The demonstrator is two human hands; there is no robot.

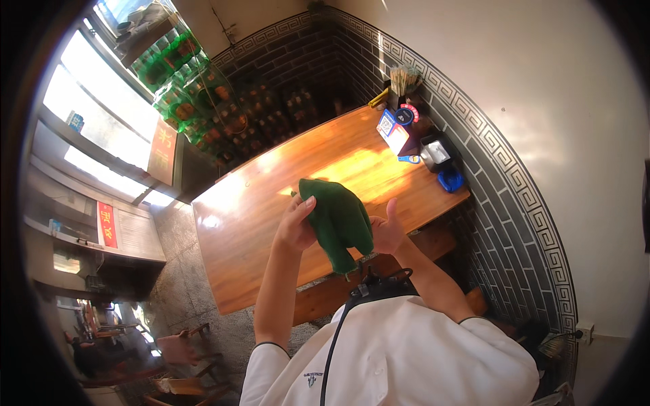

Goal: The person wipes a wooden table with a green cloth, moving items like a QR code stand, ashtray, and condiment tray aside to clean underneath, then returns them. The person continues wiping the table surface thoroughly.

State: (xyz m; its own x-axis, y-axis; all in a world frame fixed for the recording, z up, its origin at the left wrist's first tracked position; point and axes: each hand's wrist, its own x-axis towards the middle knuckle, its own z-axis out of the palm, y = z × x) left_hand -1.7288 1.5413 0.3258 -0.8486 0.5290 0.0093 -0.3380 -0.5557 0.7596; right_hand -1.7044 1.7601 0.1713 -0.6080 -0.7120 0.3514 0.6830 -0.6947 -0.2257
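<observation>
A dark green cloth [337, 221] hangs in folds in front of my chest, above the near edge of a wooden table [244, 243]. My left hand [298, 223] grips its left side, thumb on top of the fabric. At the cloth's right side is my right hand [387, 231], with its thumb pointing up and its fingers partly hidden behind the cloth; whether they pinch it cannot be made out. The tabletop shines in bright sunlight beyond the cloth.
At the table's right end stand a holder of chopsticks [404, 80], a printed card stand [393, 133], a black tissue box [436, 155] and a blue object [451, 180] by the brick-patterned wall. Wooden bench [325, 302] on the near side; stacked green bottles [177, 101] beyond.
</observation>
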